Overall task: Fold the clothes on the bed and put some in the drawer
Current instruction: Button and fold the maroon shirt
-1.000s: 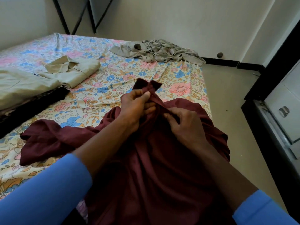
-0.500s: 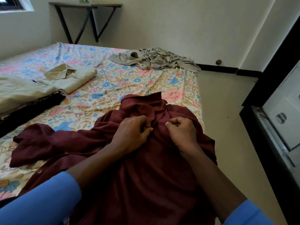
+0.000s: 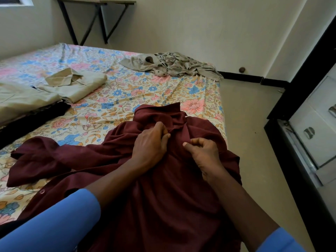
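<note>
A maroon shirt (image 3: 163, 197) lies spread over the near right part of the bed (image 3: 127, 91), its collar pointing away from me and one sleeve stretched out to the left. My left hand (image 3: 151, 144) pinches the shirt front just below the collar. My right hand (image 3: 201, 153) pinches the cloth a little to the right of it. A folded beige shirt (image 3: 76, 84) lies at the left. A crumpled grey patterned garment (image 3: 172, 66) sits at the bed's far right corner.
More folded beige cloth (image 3: 21, 100) on a dark garment (image 3: 32, 119) lies at the left edge. A white drawer unit (image 3: 314, 124) in a dark frame stands at the right, across a strip of bare floor (image 3: 251, 124). A folding table (image 3: 94, 15) stands against the far wall.
The collar, held up a second ago, now lies flat on the bed. Both hands have come down to the shirt front just below it, and the view has tilted up slightly.
</note>
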The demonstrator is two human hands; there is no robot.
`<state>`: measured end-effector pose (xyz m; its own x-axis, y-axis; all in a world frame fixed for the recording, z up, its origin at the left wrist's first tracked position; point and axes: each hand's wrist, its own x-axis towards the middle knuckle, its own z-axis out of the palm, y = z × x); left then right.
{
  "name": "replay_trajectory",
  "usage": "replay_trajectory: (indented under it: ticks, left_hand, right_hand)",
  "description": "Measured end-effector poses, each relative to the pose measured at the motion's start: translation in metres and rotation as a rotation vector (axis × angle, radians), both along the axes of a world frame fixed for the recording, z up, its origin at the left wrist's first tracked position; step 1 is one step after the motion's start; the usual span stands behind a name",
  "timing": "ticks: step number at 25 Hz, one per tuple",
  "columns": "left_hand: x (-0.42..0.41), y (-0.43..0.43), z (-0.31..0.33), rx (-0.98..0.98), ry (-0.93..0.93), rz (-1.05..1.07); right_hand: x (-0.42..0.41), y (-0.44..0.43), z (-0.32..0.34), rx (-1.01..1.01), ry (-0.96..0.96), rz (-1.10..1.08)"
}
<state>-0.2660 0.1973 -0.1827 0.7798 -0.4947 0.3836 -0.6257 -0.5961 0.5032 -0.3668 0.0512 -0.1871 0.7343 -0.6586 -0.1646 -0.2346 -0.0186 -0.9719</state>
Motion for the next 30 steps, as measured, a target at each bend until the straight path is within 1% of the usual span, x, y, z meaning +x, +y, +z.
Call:
replay_trajectory:
  ticks: [2,4,6,9,11,12,13,14,16,17,18,21,24,27,30]
  left_hand:
    - [-0.008,0.002,0.007,-0.054,0.005,-0.059]
    - [-0.014,0.0,0.009,-0.046,0.069,-0.086]
    - [-0.015,-0.001,0.009,-0.114,0.203,-0.056]
    - [-0.012,-0.003,0.01,-0.276,0.438,0.026]
    - [-0.01,-0.003,0.012,-0.323,0.535,0.046]
    - [-0.012,-0.002,0.013,-0.325,0.54,0.05]
    - [-0.014,-0.001,0.015,-0.305,0.5,0.051]
    - [-0.017,-0.001,0.015,-0.264,0.412,0.044]
    - [-0.022,-0.001,0.016,-0.142,0.173,-0.003]
    - [-0.024,-0.001,0.016,-0.095,0.102,-0.037]
    - [-0.025,-0.002,0.017,-0.075,0.098,-0.069]
    - [-0.022,0.001,0.018,-0.142,0.263,-0.105]
    - [-0.021,0.003,0.015,-0.288,0.396,-0.032]
    - [-0.023,-0.002,0.014,-0.365,0.475,0.024]
    - [-0.027,-0.005,0.015,-0.37,0.475,0.08]
  right_hand:
    - [-0.002,0.005,0.004,0.029,-0.031,0.014]
    - [-0.002,0.009,0.007,0.106,-0.066,0.032]
    - [0.001,0.011,0.008,0.21,-0.078,0.032]
    - [0.004,0.011,0.007,0.337,-0.065,0.042]
    - [0.004,0.012,0.006,0.389,-0.078,0.05]
    - [0.004,0.014,0.006,0.399,-0.09,0.053]
    - [0.004,0.016,0.007,0.396,-0.102,0.048]
    - [0.004,0.018,0.007,0.383,-0.114,0.034]
    - [0.003,0.022,0.009,0.354,-0.141,-0.006]
    - [0.002,0.023,0.01,0.343,-0.152,-0.025]
    - [0.001,0.024,0.01,0.336,-0.16,-0.043]
    - [0.0,0.025,0.012,0.345,-0.174,-0.072]
    - [-0.002,0.029,0.013,0.371,-0.185,-0.063]
    - [-0.002,0.031,0.014,0.444,-0.215,-0.063]
    - [-0.003,0.032,0.013,0.416,-0.231,-0.055]
